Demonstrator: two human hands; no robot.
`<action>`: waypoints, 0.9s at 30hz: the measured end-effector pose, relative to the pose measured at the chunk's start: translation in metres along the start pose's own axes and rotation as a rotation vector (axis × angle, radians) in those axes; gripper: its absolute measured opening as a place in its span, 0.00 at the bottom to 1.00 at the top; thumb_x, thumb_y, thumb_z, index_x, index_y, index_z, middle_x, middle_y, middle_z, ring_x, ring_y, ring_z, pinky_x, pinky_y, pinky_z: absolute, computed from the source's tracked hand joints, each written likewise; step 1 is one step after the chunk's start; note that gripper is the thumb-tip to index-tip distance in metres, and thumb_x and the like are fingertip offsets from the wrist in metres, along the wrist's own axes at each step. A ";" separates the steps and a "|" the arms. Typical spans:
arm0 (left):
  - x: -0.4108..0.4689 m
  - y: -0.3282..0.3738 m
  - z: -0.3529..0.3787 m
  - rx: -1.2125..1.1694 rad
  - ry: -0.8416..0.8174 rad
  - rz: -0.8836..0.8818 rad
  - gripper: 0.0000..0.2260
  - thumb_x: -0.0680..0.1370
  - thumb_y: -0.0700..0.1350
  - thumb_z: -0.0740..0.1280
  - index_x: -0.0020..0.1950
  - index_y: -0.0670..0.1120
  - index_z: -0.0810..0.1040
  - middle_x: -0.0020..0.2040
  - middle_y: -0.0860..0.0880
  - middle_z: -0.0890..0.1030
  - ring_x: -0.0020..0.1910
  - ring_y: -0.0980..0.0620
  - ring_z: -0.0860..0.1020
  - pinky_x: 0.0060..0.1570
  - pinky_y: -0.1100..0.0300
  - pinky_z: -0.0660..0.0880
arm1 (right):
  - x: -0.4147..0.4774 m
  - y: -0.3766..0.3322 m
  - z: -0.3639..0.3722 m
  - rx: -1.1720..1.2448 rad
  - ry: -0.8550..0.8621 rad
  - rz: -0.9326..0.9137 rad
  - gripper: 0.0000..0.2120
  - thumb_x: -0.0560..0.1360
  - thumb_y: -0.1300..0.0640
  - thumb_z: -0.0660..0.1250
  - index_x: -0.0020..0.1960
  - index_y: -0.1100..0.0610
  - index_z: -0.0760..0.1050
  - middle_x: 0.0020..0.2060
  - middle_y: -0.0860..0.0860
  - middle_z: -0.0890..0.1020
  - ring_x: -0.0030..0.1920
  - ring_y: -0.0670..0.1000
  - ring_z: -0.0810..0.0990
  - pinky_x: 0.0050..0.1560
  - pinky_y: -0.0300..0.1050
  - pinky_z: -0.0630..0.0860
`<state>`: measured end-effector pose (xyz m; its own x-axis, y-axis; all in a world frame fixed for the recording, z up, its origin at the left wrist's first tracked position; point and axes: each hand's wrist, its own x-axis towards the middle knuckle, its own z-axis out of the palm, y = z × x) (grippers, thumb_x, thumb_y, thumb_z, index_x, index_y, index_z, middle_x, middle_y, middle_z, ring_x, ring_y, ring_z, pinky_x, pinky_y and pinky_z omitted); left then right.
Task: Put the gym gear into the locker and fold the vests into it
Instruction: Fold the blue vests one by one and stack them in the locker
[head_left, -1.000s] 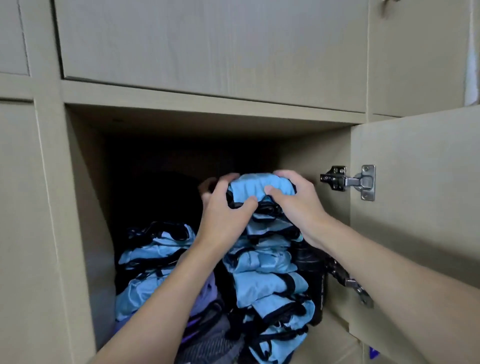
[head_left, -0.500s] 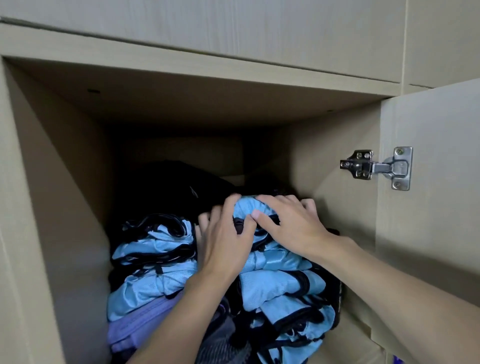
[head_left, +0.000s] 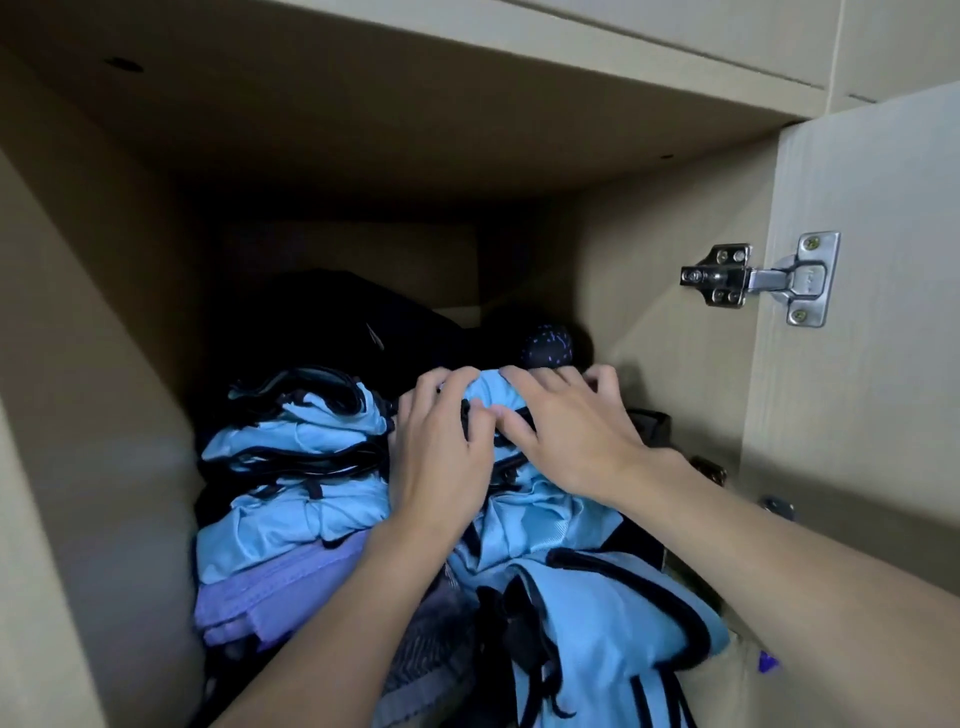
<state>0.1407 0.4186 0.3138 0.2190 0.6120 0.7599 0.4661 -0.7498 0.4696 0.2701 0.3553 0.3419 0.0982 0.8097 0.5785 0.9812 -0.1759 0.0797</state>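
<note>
Both hands lie on top of the right-hand stack of vests (head_left: 571, 597) inside the locker (head_left: 104, 364). The person's left hand (head_left: 441, 457) rests palm down with its fingers spread and only slightly bent, their tips reaching over the far edge of the top vest (head_left: 488, 395). Its thumb points toward the other hand. The right hand (head_left: 569, 436) lies just beside it, also palm down, fingers fanned out nearly straight across the same blue cloth. Neither hand is closed around anything; both press flat on the fabric, and the two thumbs almost meet over a black trim band.

That top vest is a small light blue bundle, mostly covered by the hands, so its long axis cannot be told for sure. Below it the folded vests lie flat in layers, black edging toward the opening, the lowest one spilling forward and down. A second pile of blue vests (head_left: 291, 467) sits just to the left, touching the first, its layers running roughly left to right across the locker. A purple folded item (head_left: 270, 587) lies under that pile. A black bag (head_left: 322, 322) stands behind both piles in the dark, and a dark ball with purple dots (head_left: 548, 345) shows just beyond the fingertips. On the right, the door (head_left: 857, 415) stands open on its metal hinge (head_left: 758, 278).
</note>
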 end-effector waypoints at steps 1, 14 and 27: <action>0.001 0.000 0.000 -0.014 0.004 -0.004 0.17 0.82 0.49 0.56 0.69 0.51 0.74 0.67 0.54 0.72 0.66 0.50 0.69 0.63 0.50 0.68 | 0.000 -0.002 -0.001 -0.009 0.012 0.011 0.35 0.76 0.34 0.33 0.76 0.46 0.57 0.70 0.47 0.71 0.69 0.51 0.66 0.67 0.55 0.55; 0.007 0.000 -0.010 0.065 -0.083 -0.053 0.17 0.82 0.52 0.59 0.70 0.54 0.72 0.69 0.53 0.70 0.68 0.48 0.66 0.66 0.48 0.64 | -0.004 -0.005 -0.014 0.050 -0.034 0.011 0.24 0.83 0.41 0.51 0.77 0.47 0.58 0.70 0.46 0.68 0.67 0.51 0.66 0.65 0.52 0.60; 0.013 0.013 -0.024 0.078 -0.169 -0.119 0.19 0.83 0.55 0.58 0.73 0.54 0.69 0.71 0.52 0.70 0.69 0.48 0.66 0.66 0.47 0.63 | -0.008 -0.007 -0.026 0.052 -0.015 0.032 0.26 0.82 0.41 0.55 0.78 0.47 0.58 0.75 0.48 0.64 0.72 0.51 0.64 0.70 0.52 0.58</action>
<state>0.1285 0.4108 0.3403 0.2956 0.7334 0.6122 0.5608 -0.6520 0.5103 0.2579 0.3360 0.3580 0.1314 0.8127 0.5676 0.9848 -0.1725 0.0190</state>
